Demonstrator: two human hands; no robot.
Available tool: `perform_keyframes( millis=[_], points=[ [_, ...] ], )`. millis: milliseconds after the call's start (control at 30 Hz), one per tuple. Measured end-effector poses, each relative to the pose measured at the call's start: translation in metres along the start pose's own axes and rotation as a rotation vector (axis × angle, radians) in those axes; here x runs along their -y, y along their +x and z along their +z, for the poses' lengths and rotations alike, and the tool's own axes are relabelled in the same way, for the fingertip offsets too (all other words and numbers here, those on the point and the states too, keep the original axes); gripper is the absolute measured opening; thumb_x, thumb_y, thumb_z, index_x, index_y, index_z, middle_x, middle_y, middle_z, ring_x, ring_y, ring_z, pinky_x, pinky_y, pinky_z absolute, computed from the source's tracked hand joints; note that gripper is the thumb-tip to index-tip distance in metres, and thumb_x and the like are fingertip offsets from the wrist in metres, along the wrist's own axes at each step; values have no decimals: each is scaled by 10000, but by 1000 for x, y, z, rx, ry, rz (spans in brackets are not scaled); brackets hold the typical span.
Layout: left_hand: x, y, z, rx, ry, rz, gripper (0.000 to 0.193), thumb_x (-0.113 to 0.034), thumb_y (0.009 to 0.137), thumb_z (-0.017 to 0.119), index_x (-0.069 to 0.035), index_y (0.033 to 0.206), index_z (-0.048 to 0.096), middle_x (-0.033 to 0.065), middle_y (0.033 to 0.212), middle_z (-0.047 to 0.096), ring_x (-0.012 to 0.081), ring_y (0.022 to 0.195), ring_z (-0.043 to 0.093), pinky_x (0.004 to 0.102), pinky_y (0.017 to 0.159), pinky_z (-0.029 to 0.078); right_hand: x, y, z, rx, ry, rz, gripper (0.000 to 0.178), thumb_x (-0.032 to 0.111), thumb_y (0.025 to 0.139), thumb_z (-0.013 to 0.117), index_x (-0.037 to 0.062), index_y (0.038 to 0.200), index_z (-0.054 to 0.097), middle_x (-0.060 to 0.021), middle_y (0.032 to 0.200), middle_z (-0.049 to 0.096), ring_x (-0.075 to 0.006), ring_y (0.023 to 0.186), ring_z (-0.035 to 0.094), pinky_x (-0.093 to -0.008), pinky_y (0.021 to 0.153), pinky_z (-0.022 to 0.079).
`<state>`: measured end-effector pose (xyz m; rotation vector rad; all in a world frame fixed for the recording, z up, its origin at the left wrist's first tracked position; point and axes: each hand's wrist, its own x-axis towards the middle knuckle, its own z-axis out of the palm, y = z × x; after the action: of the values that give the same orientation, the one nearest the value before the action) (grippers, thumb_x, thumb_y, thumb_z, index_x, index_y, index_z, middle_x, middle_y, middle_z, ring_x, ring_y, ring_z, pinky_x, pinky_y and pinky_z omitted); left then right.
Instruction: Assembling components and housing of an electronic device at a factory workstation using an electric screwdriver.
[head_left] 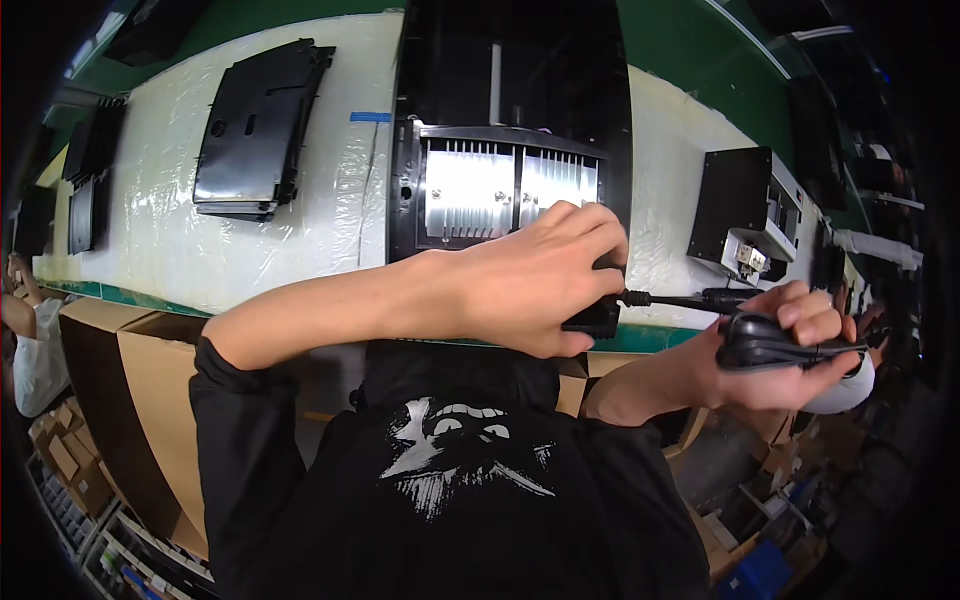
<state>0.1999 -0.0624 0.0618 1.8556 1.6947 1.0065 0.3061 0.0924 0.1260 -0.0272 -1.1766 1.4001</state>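
While left hand (545, 275) grips a black block (597, 318), right hand (768, 388) clasped around coiled cable (758, 342)

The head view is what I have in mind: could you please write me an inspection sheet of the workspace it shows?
Surface: bench with a pale, glossy, wrinkled covering and green edging.
Job's things: black block, partly hidden by fingers; bundled black cable; silver finned blocks in a dark housing.
Clutter: stacked black panels to the left; black box-shaped unit to the right.
Hands: left hand grips the black block; right hand holds the bundled cable.
Cables: a black lead runs from beside the block toward the right hand; its join is hidden.
Surroundings: cardboard box below the bench; another person's sleeve at far left.
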Motion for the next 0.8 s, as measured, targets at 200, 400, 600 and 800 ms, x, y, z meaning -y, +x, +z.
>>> perform_keyframes(
  millis=[200,400,600,800],
  points=[
    [-5,15,7,-76,23,-53,344,-220,733,732,57,878,588,108,970,488,233,938,455,315,817,429,-27,9,-8,-404,-191,-66,217,266,979,427,82,867,455,-18,694,495,-130,628,475,-240,606,408],
    [-1,18,11,-142,22,-57,213,-139,772,682,32,803,558,105,889,501,236,854,495,322,730,452,-45,7,-47,-419,-384,-20,203,205,950,480,15,900,530,-53,776,554,-127,711,530,-239,634,426],
    [4,10,10,-109,27,-112,162,-112,773,667,8,804,562,88,779,552,254,715,565,339,608,472,-38,-26,-107,-351,-413,351,278,266,943,476,-6,978,523,-111,828,591,-187,798,553,-329,780,454],
    [0,12,11,-134,105,-90,160,-129,762,676,-23,795,561,57,732,551,227,639,578,314,536,475,-27,-20,-106,-260,-515,327,302,280,951,464,-8,1029,514,-112,854,602,-181,821,560,-316,800,451]
  ],
)
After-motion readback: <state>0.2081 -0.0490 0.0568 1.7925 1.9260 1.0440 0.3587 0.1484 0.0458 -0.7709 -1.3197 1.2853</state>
